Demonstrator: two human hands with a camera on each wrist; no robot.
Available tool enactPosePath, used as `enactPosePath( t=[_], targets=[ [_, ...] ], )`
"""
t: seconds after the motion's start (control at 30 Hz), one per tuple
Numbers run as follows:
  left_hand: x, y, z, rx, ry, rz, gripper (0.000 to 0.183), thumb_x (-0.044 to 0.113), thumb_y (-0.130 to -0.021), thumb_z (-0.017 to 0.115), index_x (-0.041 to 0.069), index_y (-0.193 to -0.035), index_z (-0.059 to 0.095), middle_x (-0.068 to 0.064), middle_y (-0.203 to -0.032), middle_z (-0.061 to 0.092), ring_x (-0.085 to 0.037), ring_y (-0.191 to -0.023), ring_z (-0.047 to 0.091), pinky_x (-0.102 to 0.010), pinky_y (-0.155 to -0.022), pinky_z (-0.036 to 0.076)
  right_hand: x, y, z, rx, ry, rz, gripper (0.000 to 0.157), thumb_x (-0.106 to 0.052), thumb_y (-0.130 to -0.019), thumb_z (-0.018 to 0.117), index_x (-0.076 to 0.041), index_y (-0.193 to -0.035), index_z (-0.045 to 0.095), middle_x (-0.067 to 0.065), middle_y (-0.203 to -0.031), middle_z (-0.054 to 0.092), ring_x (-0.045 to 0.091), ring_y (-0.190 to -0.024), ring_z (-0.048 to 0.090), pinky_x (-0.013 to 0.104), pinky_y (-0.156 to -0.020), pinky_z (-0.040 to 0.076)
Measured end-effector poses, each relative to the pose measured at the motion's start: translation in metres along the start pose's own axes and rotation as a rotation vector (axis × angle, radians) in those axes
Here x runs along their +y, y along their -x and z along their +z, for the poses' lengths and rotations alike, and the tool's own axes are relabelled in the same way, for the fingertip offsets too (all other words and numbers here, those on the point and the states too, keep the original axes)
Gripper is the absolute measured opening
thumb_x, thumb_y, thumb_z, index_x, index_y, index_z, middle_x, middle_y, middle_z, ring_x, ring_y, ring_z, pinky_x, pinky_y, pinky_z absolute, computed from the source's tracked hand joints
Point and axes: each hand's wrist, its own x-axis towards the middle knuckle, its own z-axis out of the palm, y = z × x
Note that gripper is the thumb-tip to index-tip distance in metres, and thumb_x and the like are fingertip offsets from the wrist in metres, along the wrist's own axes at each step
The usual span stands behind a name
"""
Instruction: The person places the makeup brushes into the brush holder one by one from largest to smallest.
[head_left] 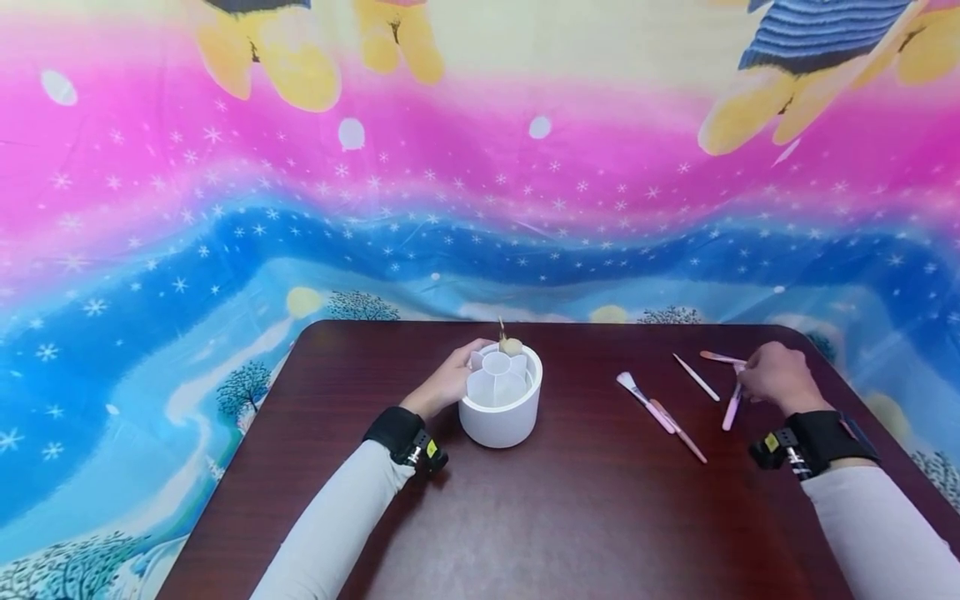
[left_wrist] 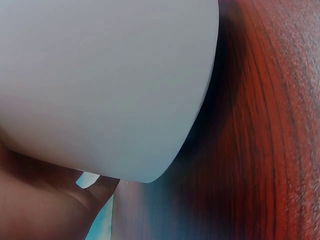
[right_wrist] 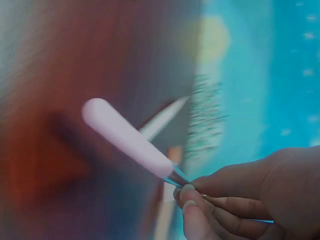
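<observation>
A white round organizer point(head_left: 498, 427) with clear petal-shaped dividers stands on the table, left of its middle. My left hand point(head_left: 448, 382) grips its left side near the rim; the left wrist view shows mostly its smooth white wall point(left_wrist: 110, 90). In its rear part are a beige rounded tip point(head_left: 512, 346) and a thin gold piece. At the right, my right hand point(head_left: 780, 379) pinches a makeup brush point(head_left: 732, 412) at its metal collar, thumb against fingers. Its pink handle point(right_wrist: 130, 140) points away from the hand in the right wrist view; the bristles are hidden.
Left of my right hand lie a white-bristled brush point(head_left: 647, 403), a thin brush point(head_left: 681, 432) with a pinkish handle, and a slim white stick point(head_left: 696, 377). An orange-tipped brush point(head_left: 717, 357) lies by my fingers. A patterned cloth point(head_left: 480, 183) hangs behind the dark table point(head_left: 585, 517).
</observation>
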Motion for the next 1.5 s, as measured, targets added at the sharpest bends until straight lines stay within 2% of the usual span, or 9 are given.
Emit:
enactPosePath(
  t=[0.13,0.3,0.47,0.6,0.7,0.83,0.97,1.17,1.5],
  targets=[
    [0.000,0.000,-0.001,0.009,-0.010,0.009,0.050,-0.001,-0.094,0.049,0.006,-0.144,0.053,-0.014,-0.136,0.062,-0.027,-0.129,0.054,-0.047,-0.109,0.040,-0.029,0.003,-0.017,0.096,-0.023,-0.097,0.030,-0.012,-0.102,0.057,0.011,-0.088,0.072,0.009,-0.067,0.069,0.022,-0.062,0.063,0.035,-0.058,0.045],
    [0.001,0.000,-0.002,0.016,-0.021,0.022,0.051,-0.003,-0.093,0.048,0.004,-0.143,0.053,-0.015,-0.134,0.063,-0.028,-0.127,0.055,-0.048,-0.109,0.040,-0.086,0.011,-0.030,0.217,-0.150,-0.206,0.028,-0.009,-0.099,0.063,0.016,-0.108,0.069,0.022,-0.079,0.073,0.019,-0.062,0.071,0.029,-0.053,0.054],
    [-0.001,0.001,-0.002,0.019,-0.021,0.023,0.051,-0.002,-0.093,0.048,0.005,-0.143,0.053,-0.015,-0.134,0.063,-0.027,-0.127,0.055,-0.046,-0.108,0.041,-0.141,0.024,-0.031,0.329,-0.242,-0.301,0.027,-0.011,-0.099,0.066,0.012,-0.113,0.070,0.028,-0.092,0.074,0.019,-0.066,0.074,0.019,-0.052,0.052],
    [-0.002,0.001,-0.002,0.023,-0.026,0.026,0.050,-0.002,-0.094,0.048,0.004,-0.143,0.053,-0.015,-0.134,0.063,-0.027,-0.127,0.055,-0.046,-0.108,0.041,-0.182,0.029,-0.026,0.427,-0.285,-0.421,0.024,-0.014,-0.097,0.071,0.005,-0.111,0.075,0.022,-0.093,0.076,0.017,-0.070,0.076,0.008,-0.059,0.048],
    [-0.002,0.001,-0.003,0.030,-0.032,0.029,0.051,-0.002,-0.093,0.048,0.003,-0.143,0.053,-0.015,-0.134,0.063,-0.027,-0.127,0.055,-0.047,-0.108,0.041,-0.211,0.032,-0.018,0.453,-0.346,-0.527,0.021,-0.015,-0.096,0.073,0.002,-0.108,0.077,0.018,-0.091,0.077,0.023,-0.077,0.077,0.006,-0.067,0.048],
    [-0.002,0.000,-0.002,0.034,-0.019,0.036,0.052,-0.004,-0.092,0.049,0.003,-0.143,0.053,-0.016,-0.133,0.064,-0.027,-0.125,0.056,-0.046,-0.108,0.041,-0.240,0.032,0.003,0.388,-0.450,-0.615,0.019,-0.013,-0.096,0.072,0.003,-0.107,0.076,0.016,-0.091,0.077,0.028,-0.078,0.077,0.013,-0.070,0.053],
    [-0.004,-0.001,0.000,0.028,-0.011,0.042,0.051,-0.003,-0.091,0.049,0.003,-0.142,0.054,-0.016,-0.131,0.064,-0.027,-0.123,0.057,-0.044,-0.105,0.043,-0.253,0.033,0.031,0.286,-0.490,-0.626,0.017,-0.009,-0.096,0.071,0.002,-0.108,0.075,0.013,-0.090,0.077,0.027,-0.074,0.075,0.021,-0.067,0.057],
    [-0.006,-0.002,0.004,0.028,-0.018,0.048,0.053,-0.003,-0.091,0.047,0.002,-0.144,0.053,-0.018,-0.136,0.062,-0.029,-0.128,0.055,-0.045,-0.108,0.041,-0.249,0.035,0.063,0.140,-0.459,-0.557,0.018,-0.008,-0.097,0.069,0.002,-0.111,0.074,0.012,-0.092,0.076,0.026,-0.078,0.075,0.030,-0.068,0.059],
    [-0.001,0.000,0.002,0.042,-0.022,0.036,0.050,-0.005,-0.092,0.049,0.004,-0.141,0.055,-0.014,-0.131,0.065,-0.026,-0.123,0.057,-0.044,-0.106,0.042,-0.223,0.029,0.043,0.216,-0.346,-0.548,0.015,-0.010,-0.097,0.070,-0.001,-0.108,0.075,0.009,-0.090,0.076,0.023,-0.078,0.075,0.036,-0.070,0.059]
  ],
)
